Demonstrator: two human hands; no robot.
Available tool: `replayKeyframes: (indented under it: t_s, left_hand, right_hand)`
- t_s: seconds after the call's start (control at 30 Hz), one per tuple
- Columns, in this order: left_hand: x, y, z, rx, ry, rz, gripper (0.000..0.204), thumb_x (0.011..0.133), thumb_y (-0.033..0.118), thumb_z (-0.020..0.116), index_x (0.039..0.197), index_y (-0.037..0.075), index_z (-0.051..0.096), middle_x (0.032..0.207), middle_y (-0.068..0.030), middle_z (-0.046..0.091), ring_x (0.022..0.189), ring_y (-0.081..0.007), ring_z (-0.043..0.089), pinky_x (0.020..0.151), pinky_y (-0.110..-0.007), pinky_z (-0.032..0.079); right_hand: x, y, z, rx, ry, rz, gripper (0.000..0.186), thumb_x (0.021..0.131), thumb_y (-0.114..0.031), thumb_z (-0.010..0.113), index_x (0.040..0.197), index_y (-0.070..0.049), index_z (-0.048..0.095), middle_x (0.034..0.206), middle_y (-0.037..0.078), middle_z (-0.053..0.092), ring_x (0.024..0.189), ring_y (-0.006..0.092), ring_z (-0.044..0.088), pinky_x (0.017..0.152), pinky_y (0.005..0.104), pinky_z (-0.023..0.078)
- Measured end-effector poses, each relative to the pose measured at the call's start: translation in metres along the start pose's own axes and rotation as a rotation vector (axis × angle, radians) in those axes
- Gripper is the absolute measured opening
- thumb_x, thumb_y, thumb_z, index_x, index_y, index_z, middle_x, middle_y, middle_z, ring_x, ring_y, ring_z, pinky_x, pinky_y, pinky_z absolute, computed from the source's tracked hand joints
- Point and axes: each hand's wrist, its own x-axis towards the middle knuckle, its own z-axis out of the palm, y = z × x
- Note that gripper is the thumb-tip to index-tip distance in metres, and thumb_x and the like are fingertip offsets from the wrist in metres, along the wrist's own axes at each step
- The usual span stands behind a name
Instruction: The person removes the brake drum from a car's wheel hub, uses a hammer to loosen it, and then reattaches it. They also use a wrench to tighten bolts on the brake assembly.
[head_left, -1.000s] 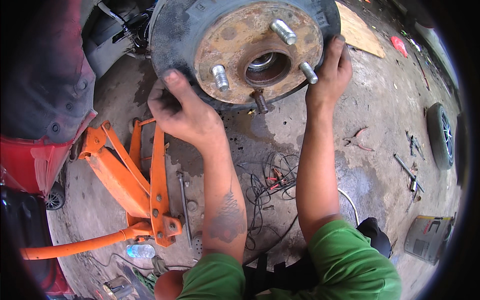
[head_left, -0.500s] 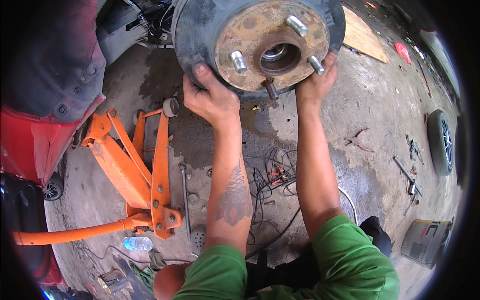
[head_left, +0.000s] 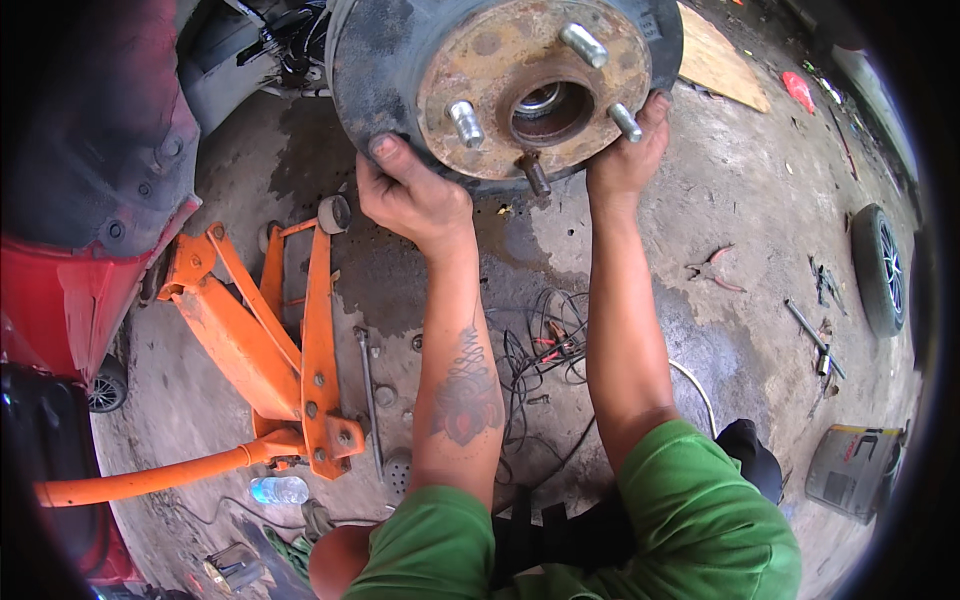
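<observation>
The drum [head_left: 500, 90] is gripped at its lower rim by both hands: left hand [head_left: 412, 195] fingers curled over the lower-left edge, right hand [head_left: 625, 150] fingers clasped on the lower-right.

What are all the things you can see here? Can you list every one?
Brake drum: one, dark grey with a rusty middle, top centre.
Bolts: four, metal, sticking out of the rusty middle.
Jack: one, orange, on the floor at left.
Car body: one, red, far left.
Wires: a tangle, black and red, floor between the arms.
Pliers: one, reddish handles, floor at right.
Bottle: one, clear plastic, under the jack handle.
Wheel: one, black tyre, far right.
Board: one, tan, top right.
Left hand: gripping the drum's lower left edge.
Right hand: holding its lower right edge.
</observation>
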Motion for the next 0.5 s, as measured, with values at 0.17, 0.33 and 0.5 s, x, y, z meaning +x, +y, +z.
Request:
replayKeyframes:
  t_s: [0.17, 0.33, 0.5]
  left_hand:
    - [0.002, 0.006, 0.001, 0.061, 0.011, -0.042, 0.061, 0.102, 0.048, 0.049, 0.096, -0.012, 0.061, 0.084, -0.0168, 0.066, 0.077, -0.0194, 0.060, 0.070, -0.033, 0.046]
    - [0.003, 0.002, 0.008, -0.069, 0.038, 0.084, 0.062, 0.102, 0.048, 0.049, 0.087, -0.011, 0.059, 0.077, -0.0139, 0.062, 0.072, -0.0179, 0.057, 0.067, -0.032, 0.044]
    - [0.000, 0.002, -0.004, 0.088, 0.014, 0.030, 0.062, 0.102, 0.049, 0.048, 0.090, -0.011, 0.059, 0.076, -0.0118, 0.061, 0.071, -0.0174, 0.055, 0.066, -0.032, 0.043]
  right_hand:
    - [0.001, 0.001, -0.003, -0.017, -0.046, -0.030, 0.053, 0.104, -0.049, 0.040, 0.087, 0.000, 0.051, 0.078, 0.002, 0.051, 0.075, 0.0118, 0.044, 0.067, 0.0302, 0.038]
    - [-0.002, -0.002, -0.001, 0.073, -0.051, -0.032, 0.052, 0.104, -0.050, 0.042, 0.083, -0.003, 0.048, 0.077, -0.002, 0.047, 0.074, 0.0095, 0.041, 0.065, 0.0269, 0.036]
    - [-0.001, -0.004, 0.000, 0.017, 0.003, 0.038, 0.048, 0.104, -0.046, 0.044, 0.088, -0.001, 0.053, 0.080, 0.000, 0.052, 0.077, 0.0099, 0.045, 0.068, 0.0275, 0.038]
